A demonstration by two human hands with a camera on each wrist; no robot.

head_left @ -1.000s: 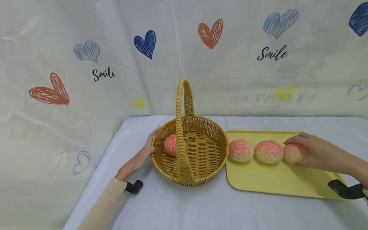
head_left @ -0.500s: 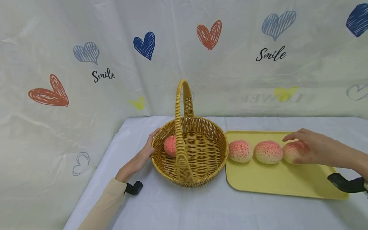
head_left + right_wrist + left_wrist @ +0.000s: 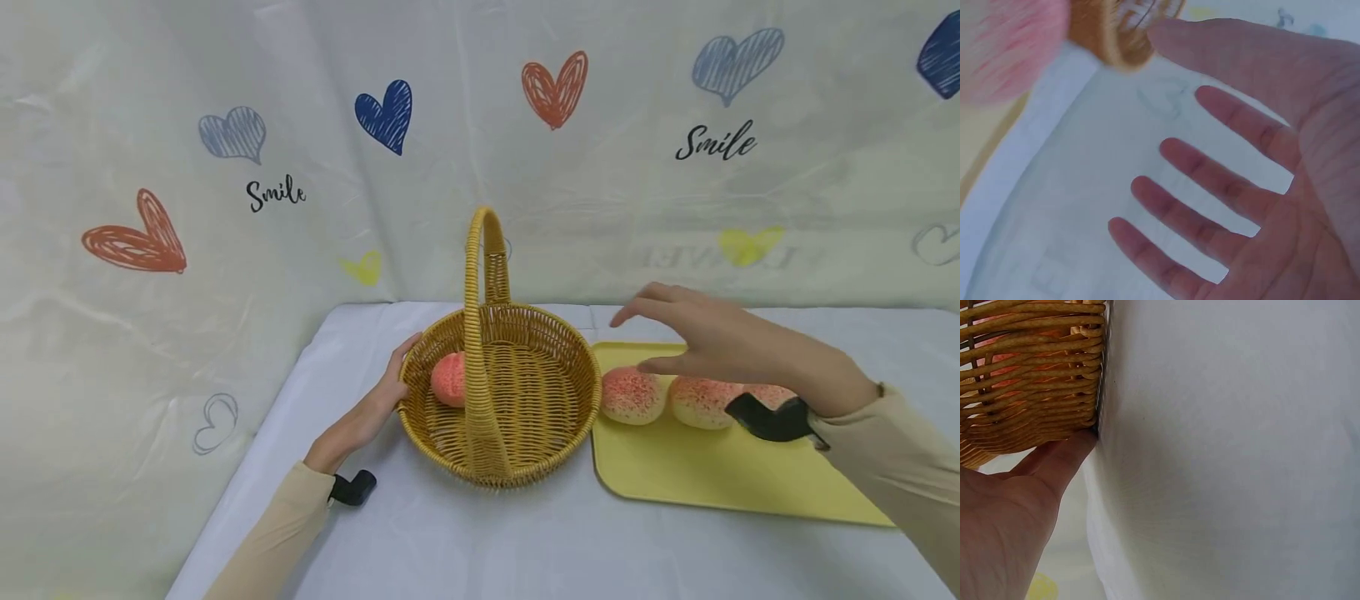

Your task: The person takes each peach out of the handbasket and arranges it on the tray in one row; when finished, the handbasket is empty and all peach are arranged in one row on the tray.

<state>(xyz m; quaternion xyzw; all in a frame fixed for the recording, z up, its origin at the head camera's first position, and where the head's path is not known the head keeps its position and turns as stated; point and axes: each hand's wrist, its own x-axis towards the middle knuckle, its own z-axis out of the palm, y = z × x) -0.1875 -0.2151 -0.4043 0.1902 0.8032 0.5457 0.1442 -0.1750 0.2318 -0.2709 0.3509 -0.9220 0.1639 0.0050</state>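
Note:
In the head view my left hand rests against the outer left side of a wicker basket with a tall arched handle. The left wrist view shows its straight thumb touching the wall near the base. Inside the basket lies one pink bun, partly behind the handle. My right hand hovers with spread fingers, holding nothing. Below it on a yellow tray sit a left bun, a middle bun and a right bun, the last two partly covered by my hand and wrist strap.
A white cloth covers the table. Behind it hangs a pale curtain printed with hearts and "Smile". The tray stands directly right of the basket, near or touching its rim.
My right hand has left the right bun, risen and moved left over the tray with its fingers spread. My left hand and the basket have stayed put.

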